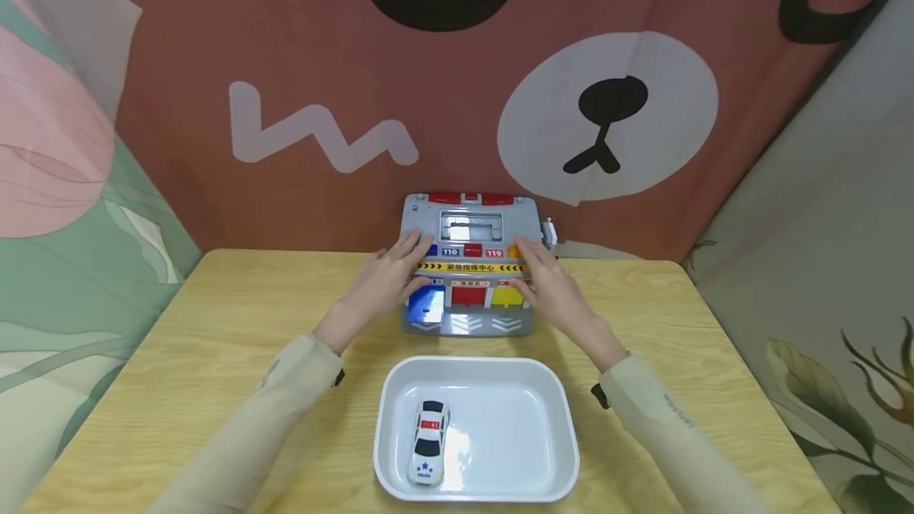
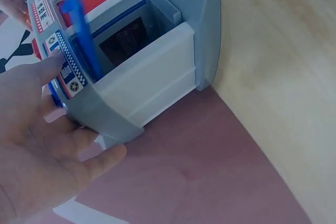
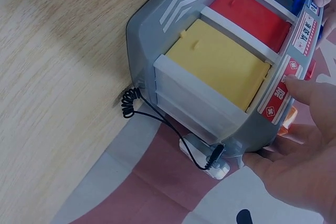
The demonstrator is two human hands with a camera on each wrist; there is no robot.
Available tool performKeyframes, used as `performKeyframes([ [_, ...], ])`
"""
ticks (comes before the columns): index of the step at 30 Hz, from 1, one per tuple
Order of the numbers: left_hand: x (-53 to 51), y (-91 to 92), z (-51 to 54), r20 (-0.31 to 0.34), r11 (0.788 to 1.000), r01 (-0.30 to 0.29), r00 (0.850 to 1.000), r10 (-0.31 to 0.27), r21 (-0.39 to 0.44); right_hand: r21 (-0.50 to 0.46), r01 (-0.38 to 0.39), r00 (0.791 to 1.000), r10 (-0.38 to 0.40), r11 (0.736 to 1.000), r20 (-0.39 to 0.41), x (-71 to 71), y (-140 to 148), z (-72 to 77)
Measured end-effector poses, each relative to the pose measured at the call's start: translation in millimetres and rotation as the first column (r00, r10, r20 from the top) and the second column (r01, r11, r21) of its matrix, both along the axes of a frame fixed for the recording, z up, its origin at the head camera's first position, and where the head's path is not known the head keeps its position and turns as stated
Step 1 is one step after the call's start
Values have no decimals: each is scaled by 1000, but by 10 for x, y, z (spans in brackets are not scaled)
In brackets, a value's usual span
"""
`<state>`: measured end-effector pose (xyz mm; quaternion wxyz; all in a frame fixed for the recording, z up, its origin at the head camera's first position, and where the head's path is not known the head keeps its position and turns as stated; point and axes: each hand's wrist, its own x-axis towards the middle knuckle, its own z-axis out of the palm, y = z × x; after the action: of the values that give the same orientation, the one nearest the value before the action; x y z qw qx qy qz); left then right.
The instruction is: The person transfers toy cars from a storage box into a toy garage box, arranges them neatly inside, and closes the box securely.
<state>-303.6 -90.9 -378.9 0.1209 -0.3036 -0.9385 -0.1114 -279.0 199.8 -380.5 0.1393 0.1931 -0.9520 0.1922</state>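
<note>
A grey toy station (image 1: 468, 325) with blue, red and yellow doors stands at the table's back. My left hand (image 1: 382, 280) grips its left upper edge, thumb on the front label and fingers over the top. On the other side my right hand (image 1: 560, 292) holds the right upper edge likewise. The blue door (image 2: 84, 32) is swung outward, showing a dark compartment inside. Flat in their frames lie the red door (image 3: 251, 17) and yellow door (image 3: 218, 61). Parts of the fingers are hidden behind the station in both wrist views.
In front of the station sits a white tray (image 1: 510, 492), holding a white toy police car (image 1: 428, 443) at its left. A white handset (image 3: 218, 170) with a coiled black cord (image 3: 128, 103) is on the station's right side. A printed curtain (image 1: 457, 133) hangs behind the table.
</note>
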Motion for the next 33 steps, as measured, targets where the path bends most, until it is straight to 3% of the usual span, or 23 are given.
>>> performKeyframes([
  [13, -5, 11, -74, -1, 998, 10, 1000, -10, 61, 3, 16, 999, -16, 1000, 28, 7, 14, 12],
  [26, 27, 15, -37, 69, 998, -8, 998, 4, 68, -11, 7, 999, -6, 1000, 43, 4, 5, 60],
  [33, 97, 19, -54, 78, 996, -19, 997, 13, 83, -11, 16, 998, -16, 1000, 55, 15, 4, 55],
])
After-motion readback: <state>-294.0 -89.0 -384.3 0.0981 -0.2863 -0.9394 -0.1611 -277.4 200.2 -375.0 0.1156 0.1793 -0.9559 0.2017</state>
